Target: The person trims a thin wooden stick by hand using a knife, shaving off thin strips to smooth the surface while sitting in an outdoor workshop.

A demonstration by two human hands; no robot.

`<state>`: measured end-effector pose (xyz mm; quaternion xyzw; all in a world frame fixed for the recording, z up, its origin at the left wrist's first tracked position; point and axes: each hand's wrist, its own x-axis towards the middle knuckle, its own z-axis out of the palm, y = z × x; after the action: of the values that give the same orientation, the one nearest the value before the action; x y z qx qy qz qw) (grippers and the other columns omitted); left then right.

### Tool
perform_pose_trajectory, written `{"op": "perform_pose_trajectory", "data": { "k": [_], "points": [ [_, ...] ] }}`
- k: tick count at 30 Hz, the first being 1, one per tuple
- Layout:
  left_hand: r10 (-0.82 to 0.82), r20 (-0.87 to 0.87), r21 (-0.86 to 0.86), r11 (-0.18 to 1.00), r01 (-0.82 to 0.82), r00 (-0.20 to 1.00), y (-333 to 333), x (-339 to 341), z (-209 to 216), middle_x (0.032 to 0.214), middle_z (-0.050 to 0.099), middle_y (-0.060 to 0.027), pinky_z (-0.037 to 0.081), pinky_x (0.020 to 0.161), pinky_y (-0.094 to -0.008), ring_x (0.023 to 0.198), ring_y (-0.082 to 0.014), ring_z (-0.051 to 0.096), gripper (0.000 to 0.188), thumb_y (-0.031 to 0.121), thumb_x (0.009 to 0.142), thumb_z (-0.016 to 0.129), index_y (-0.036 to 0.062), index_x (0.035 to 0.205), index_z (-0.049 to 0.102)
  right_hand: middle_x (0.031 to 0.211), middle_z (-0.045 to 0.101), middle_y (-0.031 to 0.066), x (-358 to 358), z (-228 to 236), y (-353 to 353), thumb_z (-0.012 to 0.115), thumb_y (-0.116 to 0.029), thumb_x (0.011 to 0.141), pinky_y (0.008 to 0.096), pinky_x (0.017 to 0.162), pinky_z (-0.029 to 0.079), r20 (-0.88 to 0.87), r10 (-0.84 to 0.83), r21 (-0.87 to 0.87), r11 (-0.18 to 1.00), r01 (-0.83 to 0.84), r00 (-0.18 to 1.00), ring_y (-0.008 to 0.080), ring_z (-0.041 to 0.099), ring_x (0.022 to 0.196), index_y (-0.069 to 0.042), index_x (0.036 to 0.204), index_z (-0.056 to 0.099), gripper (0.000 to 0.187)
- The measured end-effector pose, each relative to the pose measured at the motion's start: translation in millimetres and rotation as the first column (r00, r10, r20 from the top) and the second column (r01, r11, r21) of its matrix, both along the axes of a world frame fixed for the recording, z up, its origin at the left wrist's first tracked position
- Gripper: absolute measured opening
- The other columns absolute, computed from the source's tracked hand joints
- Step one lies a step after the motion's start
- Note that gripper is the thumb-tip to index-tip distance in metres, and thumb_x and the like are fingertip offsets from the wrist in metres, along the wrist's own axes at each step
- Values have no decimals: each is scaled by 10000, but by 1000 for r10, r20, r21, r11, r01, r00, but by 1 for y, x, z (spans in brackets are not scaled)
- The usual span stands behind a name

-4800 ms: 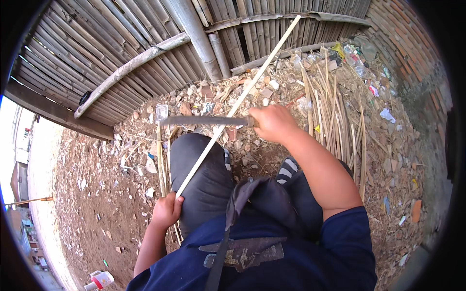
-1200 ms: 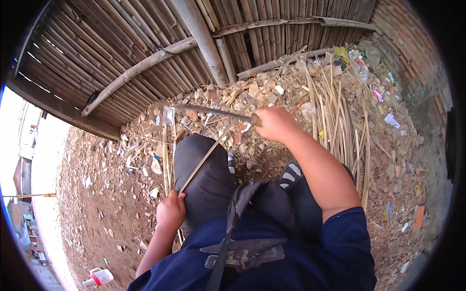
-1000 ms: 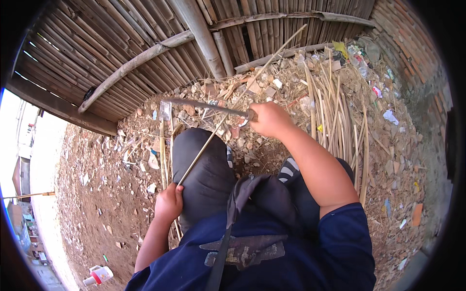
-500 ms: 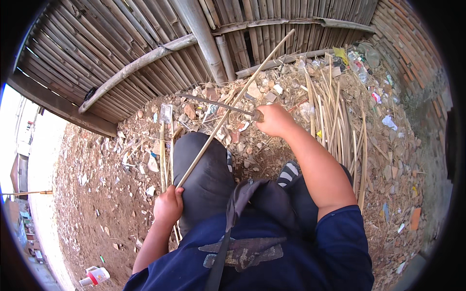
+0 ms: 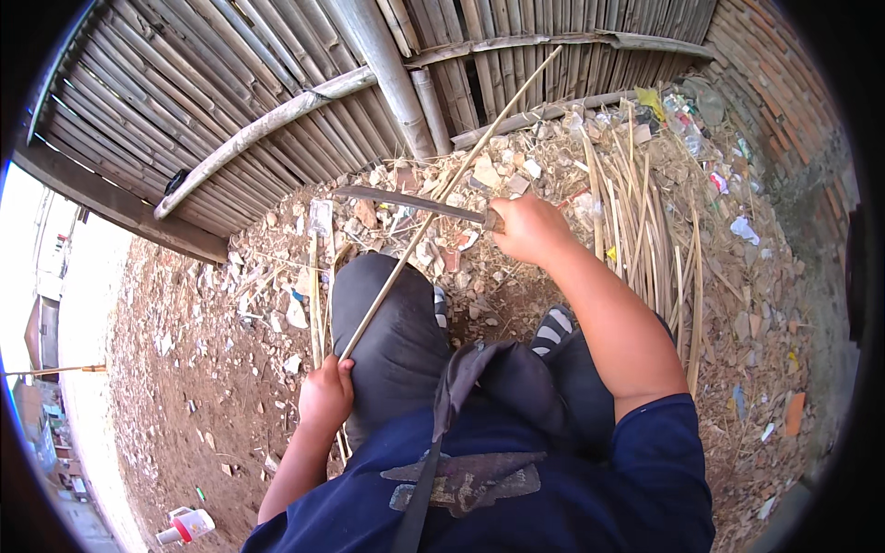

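Observation:
My left hand [image 5: 327, 396] is closed around the lower end of a long, thin bamboo strip [image 5: 387, 286], beside my left knee. From there the strip slants up and away to the right, passing over my dark trouser leg. In my right hand [image 5: 532, 230] is the wooden handle of a machete [image 5: 406, 201], its blade pointing left. The blade crosses the strip near mid-length and seems to touch it. Its broad side shows. A few more bamboo strips [image 5: 314, 295] lie just beyond my left hand, their lower ends partly hidden by it.
A pile of bamboo strips [image 5: 636, 221] lies on the right. Rubble and litter cover the ground before a bamboo wall [image 5: 277, 120]. A brick wall [image 5: 784, 83] stands at far right. A white and red plastic container [image 5: 189, 525] lies at lower left.
The machete blade has turned so its broad side shows more, and it still lies across the strip. My right hand has shifted slightly. Both hands keep their grip.

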<state>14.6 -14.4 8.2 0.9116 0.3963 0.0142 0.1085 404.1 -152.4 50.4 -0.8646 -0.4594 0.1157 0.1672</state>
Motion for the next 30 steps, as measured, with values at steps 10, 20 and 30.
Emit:
{"op": "perform_pose_trajectory", "data": {
  "k": [10, 20, 30],
  "points": [
    [-8, -27, 55, 998, 9, 1000, 1, 1, 0, 635, 627, -241, 501, 536, -572, 612, -468, 651, 330, 345, 1030, 551, 58, 867, 538, 870, 723, 141, 43, -27, 3, 690, -197, 841, 482, 759, 574, -117, -250, 39, 966, 256, 961, 340, 718, 839, -110, 995, 683, 178],
    [-35, -11, 45, 998, 36, 999, -1, -6, 3, 619, 619, -242, 486, 514, -572, 582, -479, 633, 341, 344, 1035, 545, 60, 849, 515, 884, 719, 149, -17, 4, 6, 646, -151, 838, 485, 770, 565, -13, 121, -104, 987, -122, 993, 351, 718, 882, -91, 970, 680, 148],
    [-77, 27, -37, 996, 78, 997, 4, -1, 11, 626, 612, -258, 484, 561, -586, 615, -492, 630, 325, 310, 1030, 553, 45, 844, 530, 874, 700, 178, 7, -23, 2, 684, -197, 827, 487, 785, 564, -142, -48, 14, 999, 51, 989, 362, 706, 866, -85, 946, 682, 163]
  ]
}}
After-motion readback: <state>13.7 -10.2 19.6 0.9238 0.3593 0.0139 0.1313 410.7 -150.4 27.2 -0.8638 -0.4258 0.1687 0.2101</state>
